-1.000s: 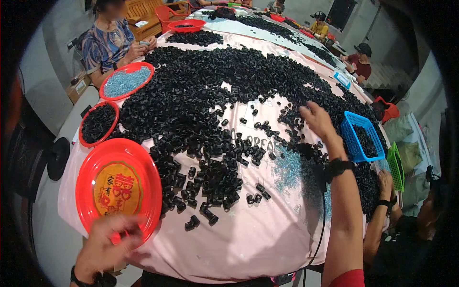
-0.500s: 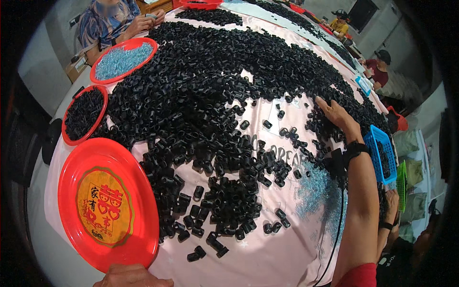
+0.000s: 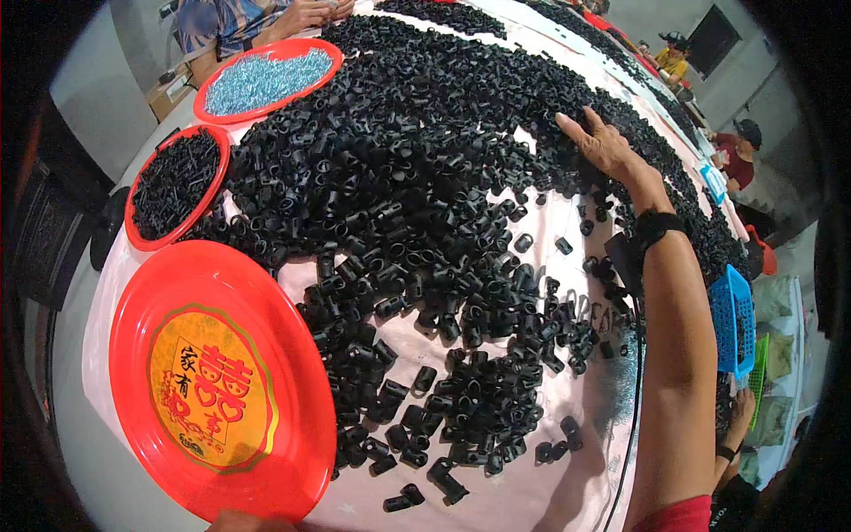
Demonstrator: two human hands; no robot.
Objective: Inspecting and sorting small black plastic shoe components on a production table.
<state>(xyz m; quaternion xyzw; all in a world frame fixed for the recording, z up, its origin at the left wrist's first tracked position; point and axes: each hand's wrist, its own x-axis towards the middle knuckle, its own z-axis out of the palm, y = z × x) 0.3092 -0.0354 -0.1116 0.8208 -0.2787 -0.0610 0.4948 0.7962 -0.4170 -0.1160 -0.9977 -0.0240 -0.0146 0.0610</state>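
My right hand (image 3: 607,151) reaches far out over a wide heap of small black tubular plastic parts (image 3: 381,160). Its fingers are spread and rest on the far right of the heap, palm down. An oval red plate (image 3: 301,399) with a yellow printed centre stands tilted at the near left, with nothing on it. At the lower picture edge, my left hand (image 3: 248,521) is on the plate's near rim; just its back shows and the fingers are mostly cut off. Loose black parts (image 3: 448,479) lie scattered near the plate.
At the left are a red plate of thin black pieces (image 3: 177,186) and another of small shiny bluish pieces (image 3: 266,84). A blue basket (image 3: 734,324) and a green basket (image 3: 761,381) stand at the right. A black cable (image 3: 635,426) runs along my right forearm. Other people sit around the table.
My right hand has moved farther out and left over the heap, fingers still spread. The view has shifted, and my left hand now shows less at the lower edge.
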